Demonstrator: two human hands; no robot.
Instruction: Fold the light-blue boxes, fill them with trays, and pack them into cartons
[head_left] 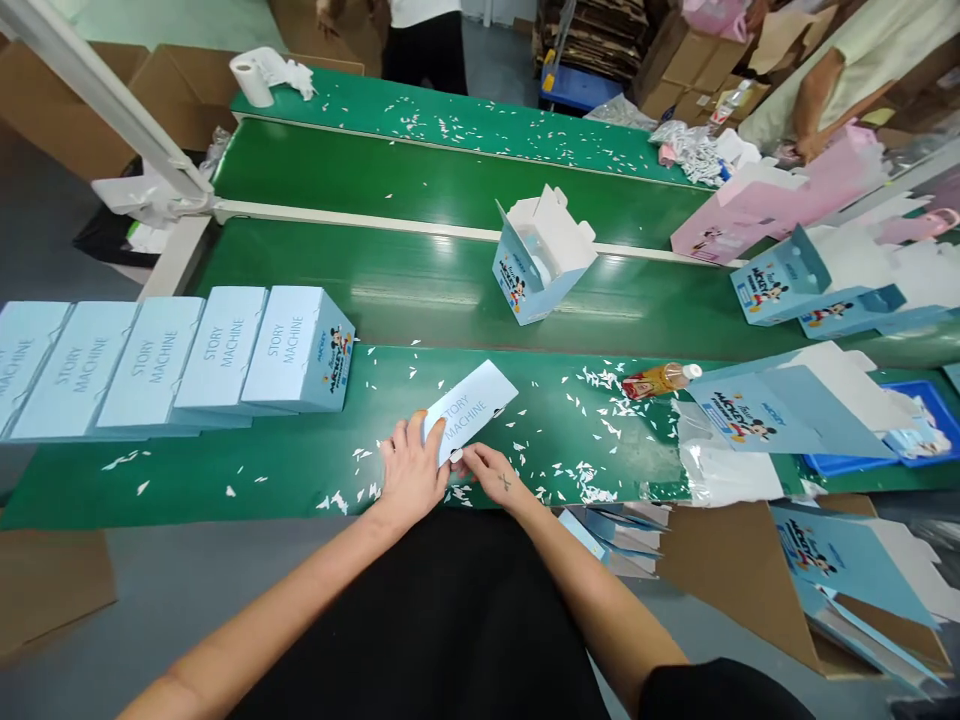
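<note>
A small light-blue carton lettered "STORY MACHINE" lies at a slant on the green bench before me. My left hand is closed on its left end, thumb and fingers over the lettered face. At the near edge, my right hand has its fingers pinched at a small white tab of the carton. The fingertips of that hand are partly hidden. White paper scraps are scattered around both hands.
Several closed story-machine boxes stand in a row at left. An open carton sits on the green conveyor. A drink bottle, a large blue carton and a blue tray are at right. Co-workers stand beyond.
</note>
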